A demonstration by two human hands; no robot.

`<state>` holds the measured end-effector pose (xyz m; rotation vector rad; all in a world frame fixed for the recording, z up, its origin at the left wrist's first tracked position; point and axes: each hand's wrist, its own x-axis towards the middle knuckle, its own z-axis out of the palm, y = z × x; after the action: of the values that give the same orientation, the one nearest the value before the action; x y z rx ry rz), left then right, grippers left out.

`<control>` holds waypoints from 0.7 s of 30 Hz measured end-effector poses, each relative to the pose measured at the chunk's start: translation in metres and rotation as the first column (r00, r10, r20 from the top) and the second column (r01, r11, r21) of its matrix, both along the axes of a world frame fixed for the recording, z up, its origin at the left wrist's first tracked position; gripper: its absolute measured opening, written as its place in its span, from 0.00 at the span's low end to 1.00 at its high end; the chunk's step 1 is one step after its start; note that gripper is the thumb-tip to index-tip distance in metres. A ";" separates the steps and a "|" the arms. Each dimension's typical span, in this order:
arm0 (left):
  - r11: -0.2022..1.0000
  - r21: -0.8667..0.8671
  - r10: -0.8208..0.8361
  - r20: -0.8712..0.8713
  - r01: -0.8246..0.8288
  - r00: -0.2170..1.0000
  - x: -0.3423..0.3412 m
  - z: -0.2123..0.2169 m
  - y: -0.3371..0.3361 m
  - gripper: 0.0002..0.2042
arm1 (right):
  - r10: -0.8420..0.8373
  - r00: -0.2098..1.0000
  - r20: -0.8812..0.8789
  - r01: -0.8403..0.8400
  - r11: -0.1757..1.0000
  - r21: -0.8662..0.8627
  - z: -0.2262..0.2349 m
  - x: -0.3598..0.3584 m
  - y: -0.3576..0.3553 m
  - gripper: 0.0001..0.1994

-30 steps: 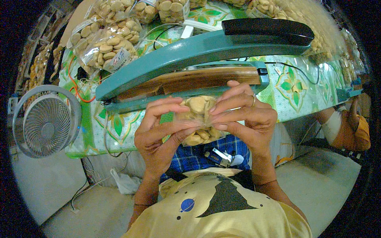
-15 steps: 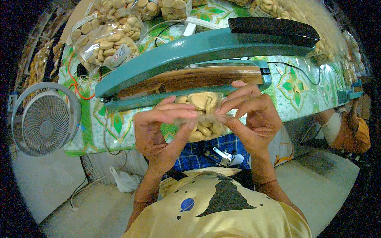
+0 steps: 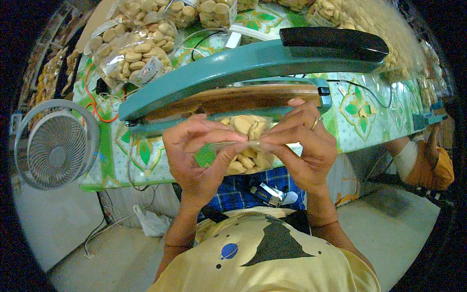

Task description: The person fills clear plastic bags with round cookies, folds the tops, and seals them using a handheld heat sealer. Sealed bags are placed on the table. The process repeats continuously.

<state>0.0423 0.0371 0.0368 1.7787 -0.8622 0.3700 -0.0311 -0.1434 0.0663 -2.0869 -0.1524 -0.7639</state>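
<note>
Between my hands is a clear plastic bag of round, pale biscuits (image 3: 249, 159), held above my lap at the table's near edge. My left hand (image 3: 199, 158) pinches the bag's top edge between thumb and fingers. From the other side my right hand (image 3: 302, 146), with a ring on one finger, pinches the same edge. The fingertips of both hands nearly meet at its middle. Just beyond them stands a teal impulse sealer (image 3: 209, 69), its black-handled arm raised over a brown sealing strip (image 3: 233, 100).
Filled biscuit bags (image 3: 138, 56) crowd the table's far left, with a large biscuit heap in plastic (image 3: 360, 14) at far right. A grey fan (image 3: 56, 151) stands left. A white power strip (image 3: 250, 34) and cables lie behind the sealer. Another person's orange sleeve (image 3: 443, 168) shows at right.
My fingertips have drawn closer together along the bag's top edge, the left hand moving slightly right. The sealer looks slightly lower in view; its arm stays raised.
</note>
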 end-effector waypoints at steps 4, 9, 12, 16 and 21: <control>0.995 -0.071 0.054 -0.159 -0.066 0.986 0.005 0.000 0.010 0.16 | -0.003 0.999 -0.041 0.005 0.999 0.038 -0.001 0.000 -0.002 0.06; 0.999 0.002 0.032 -0.309 -0.033 0.950 0.003 0.008 0.006 0.09 | -0.013 0.999 -0.051 0.019 0.992 0.125 -0.003 -0.001 0.002 0.06; 1.000 -0.022 -0.017 -0.247 0.012 0.969 0.002 0.012 0.002 0.09 | -0.008 0.998 -0.057 0.014 0.993 0.114 -0.002 -0.001 0.003 0.07; 1.000 -0.010 0.006 -0.083 -0.007 0.997 0.007 0.011 0.002 0.11 | 0.011 0.999 -0.053 -0.009 0.999 0.043 0.008 0.000 -0.001 0.08; 1.000 0.008 -0.010 -0.053 0.010 0.999 0.008 0.008 0.004 0.11 | 0.021 0.991 -0.128 -0.027 0.999 -0.045 0.019 0.001 -0.001 0.10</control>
<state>0.0502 0.0411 0.0451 1.7837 -0.8357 0.3116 -0.0300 -0.1443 0.0858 -2.1675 -0.1260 -0.6149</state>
